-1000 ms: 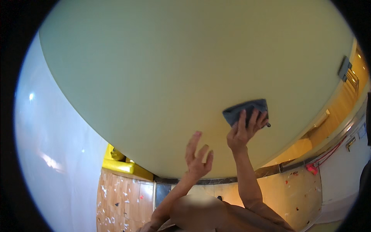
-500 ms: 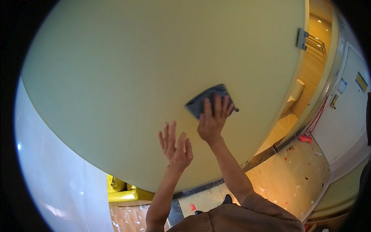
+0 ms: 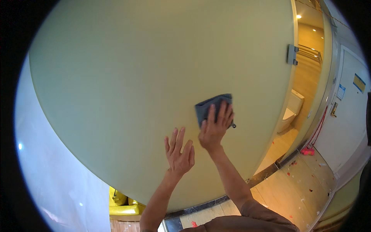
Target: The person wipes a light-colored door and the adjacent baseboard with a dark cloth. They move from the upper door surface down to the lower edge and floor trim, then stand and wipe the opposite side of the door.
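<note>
A folded dark grey cloth [image 3: 205, 110] lies against a large pale green frosted glass panel [image 3: 127, 81]. My right hand [image 3: 215, 129] presses it to the glass, fingers spread across its right side. A small loop or tag sticks out at the cloth's lower right corner. To the left and a little lower, my left hand [image 3: 179, 151] is raised with its fingers apart and nothing in it. Whether its fingertips touch the glass I cannot tell.
Right of the panel's grey metal hinge [image 3: 291, 54], an opening shows a toilet [image 3: 291, 110]. Farther right stands a white door [image 3: 349, 112], with a pink-red item [image 3: 308, 151] near its foot. Scraps litter the tiled floor [image 3: 286, 193]. A yellow seat [image 3: 124, 209] is at lower left.
My view has shifted, so the panel's edge and the doorway sit farther left. Both hands and the cloth appear slightly lower and more to the right. My right hand stays on the cloth.
</note>
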Motion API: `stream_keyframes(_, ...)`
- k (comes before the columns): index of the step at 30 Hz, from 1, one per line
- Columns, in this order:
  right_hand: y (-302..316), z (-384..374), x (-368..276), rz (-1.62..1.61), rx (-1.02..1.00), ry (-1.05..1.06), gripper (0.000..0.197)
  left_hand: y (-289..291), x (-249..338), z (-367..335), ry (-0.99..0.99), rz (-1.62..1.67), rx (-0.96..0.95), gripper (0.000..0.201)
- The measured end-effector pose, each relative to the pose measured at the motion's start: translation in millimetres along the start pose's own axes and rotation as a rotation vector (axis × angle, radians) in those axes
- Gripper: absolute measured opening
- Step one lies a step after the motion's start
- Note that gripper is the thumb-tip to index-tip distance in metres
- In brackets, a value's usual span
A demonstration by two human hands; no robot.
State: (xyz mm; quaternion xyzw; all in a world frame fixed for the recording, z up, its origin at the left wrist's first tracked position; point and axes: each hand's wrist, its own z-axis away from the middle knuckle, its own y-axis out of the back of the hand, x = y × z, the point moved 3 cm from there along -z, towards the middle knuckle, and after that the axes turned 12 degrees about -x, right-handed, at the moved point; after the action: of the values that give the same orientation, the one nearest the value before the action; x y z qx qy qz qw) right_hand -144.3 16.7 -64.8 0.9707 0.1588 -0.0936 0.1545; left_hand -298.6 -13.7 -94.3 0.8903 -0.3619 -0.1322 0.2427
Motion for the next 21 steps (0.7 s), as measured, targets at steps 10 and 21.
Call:
stream_keyframes(10, 8, -12, 23, -0.002, -0.051, 0.085, 0.052, -13, 37, -26, -0.167, 0.085, 0.114, 0.010)
stream_keyframes(21, 8, -18, -10, -0.014, -0.132, 0.176, 0.045, -11, 78, -79, -0.109, 0.091, 0.100, 0.012)
